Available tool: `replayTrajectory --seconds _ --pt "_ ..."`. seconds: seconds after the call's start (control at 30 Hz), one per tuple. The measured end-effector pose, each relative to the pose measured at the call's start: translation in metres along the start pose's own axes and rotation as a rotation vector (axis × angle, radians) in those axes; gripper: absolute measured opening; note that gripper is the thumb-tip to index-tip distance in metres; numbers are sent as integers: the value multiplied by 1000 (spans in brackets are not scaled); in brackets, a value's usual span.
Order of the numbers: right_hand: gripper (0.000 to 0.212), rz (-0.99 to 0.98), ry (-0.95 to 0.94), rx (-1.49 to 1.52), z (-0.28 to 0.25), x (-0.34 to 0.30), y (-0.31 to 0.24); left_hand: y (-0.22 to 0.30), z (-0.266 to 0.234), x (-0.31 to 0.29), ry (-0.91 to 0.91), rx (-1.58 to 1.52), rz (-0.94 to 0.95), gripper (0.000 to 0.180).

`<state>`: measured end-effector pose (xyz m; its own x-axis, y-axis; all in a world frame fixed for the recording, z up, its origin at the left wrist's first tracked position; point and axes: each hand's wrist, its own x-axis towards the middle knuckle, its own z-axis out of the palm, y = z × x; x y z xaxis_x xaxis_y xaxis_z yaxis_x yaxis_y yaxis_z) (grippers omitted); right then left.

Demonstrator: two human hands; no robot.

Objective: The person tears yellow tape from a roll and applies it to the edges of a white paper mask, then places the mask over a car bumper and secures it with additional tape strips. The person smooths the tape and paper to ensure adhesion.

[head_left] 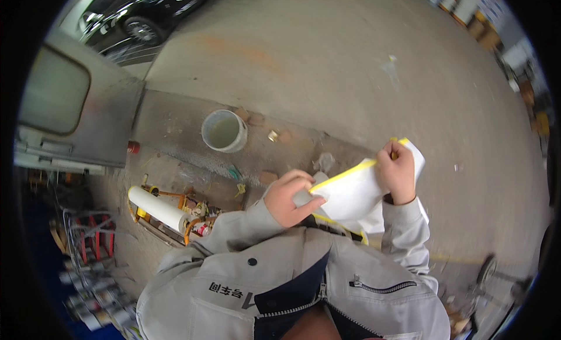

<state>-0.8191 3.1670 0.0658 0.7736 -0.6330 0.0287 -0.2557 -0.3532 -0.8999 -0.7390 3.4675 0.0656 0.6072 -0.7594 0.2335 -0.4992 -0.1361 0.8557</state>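
A white sheet of masking paper (350,195) with yellow tape (343,176) along its upper edge stretches between my hands, in front of my chest. My left hand (292,199) grips the sheet's left end, thumb below and fingers above. Closed in a pinch, my right hand (398,171) holds the taped edge near the right end. Part of the paper folds over behind that hand and hangs below it. More yellow-edged material shows beneath the sheet, partly hidden by it.
To the left stands an orange-framed cart (187,226) with a white paper roll (158,208). A bucket of cloudy liquid (224,131) is ahead on the floor, near scattered scraps. A grey vehicle door (111,115) is at left, a dark car (143,30) beyond.
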Motion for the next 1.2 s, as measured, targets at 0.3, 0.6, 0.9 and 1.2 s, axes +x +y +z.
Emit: replayTrajectory --seconds 0.3,0.6,0.9,1.2 --pt "20 99 -291 489 193 212 -40 -144 -102 146 443 -353 -342 46" --pt "25 13 -371 1019 266 392 -132 -239 -268 327 500 -73 -220 34" --pt "49 -419 -462 111 364 609 -161 -321 -427 480 142 408 65 15" --pt "47 -825 -1281 197 587 789 -313 -325 -561 529 447 305 -323 18"
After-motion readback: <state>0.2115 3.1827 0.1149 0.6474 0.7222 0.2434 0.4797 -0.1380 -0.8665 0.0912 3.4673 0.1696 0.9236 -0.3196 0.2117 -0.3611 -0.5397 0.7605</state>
